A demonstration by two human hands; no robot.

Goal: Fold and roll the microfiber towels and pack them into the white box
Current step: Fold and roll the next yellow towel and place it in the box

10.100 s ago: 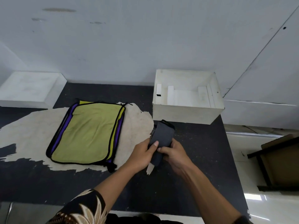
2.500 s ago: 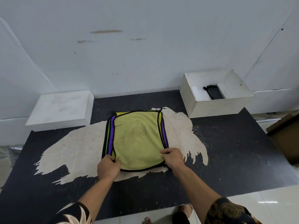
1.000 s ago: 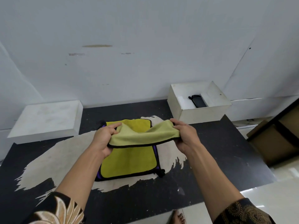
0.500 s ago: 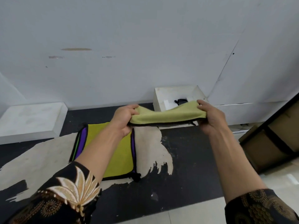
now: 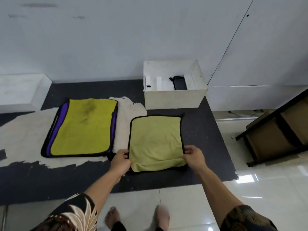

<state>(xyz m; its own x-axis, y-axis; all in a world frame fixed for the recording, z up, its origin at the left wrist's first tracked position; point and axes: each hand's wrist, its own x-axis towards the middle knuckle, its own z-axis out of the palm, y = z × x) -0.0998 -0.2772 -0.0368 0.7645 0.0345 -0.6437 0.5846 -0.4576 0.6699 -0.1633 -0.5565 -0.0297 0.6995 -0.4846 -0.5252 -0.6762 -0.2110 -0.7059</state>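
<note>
Packed: one dark rolled towel point(image 5: 180, 84), lying in the right-hand part of the white box point(image 5: 173, 99) at the far edge of the black mat point(image 5: 206, 130). In hand: one pale yellow-green towel point(image 5: 155, 139) with black trim, spread flat on the mat just in front of the box, not yet folded or rolled. Waiting: stack of towels point(image 5: 83, 127), yellow on top with purple edges showing beneath, lying left of the spread towel and close beside it. Judged early in the task, most towels left. Left hand point(image 5: 120, 161) at the near left corner, right hand point(image 5: 193, 155) at the near right corner, both arms reaching forward and down. Fingers point(image 5: 187, 150) of each hand closed in a pinch on the near hem, slightly bunched and lifted.
</note>
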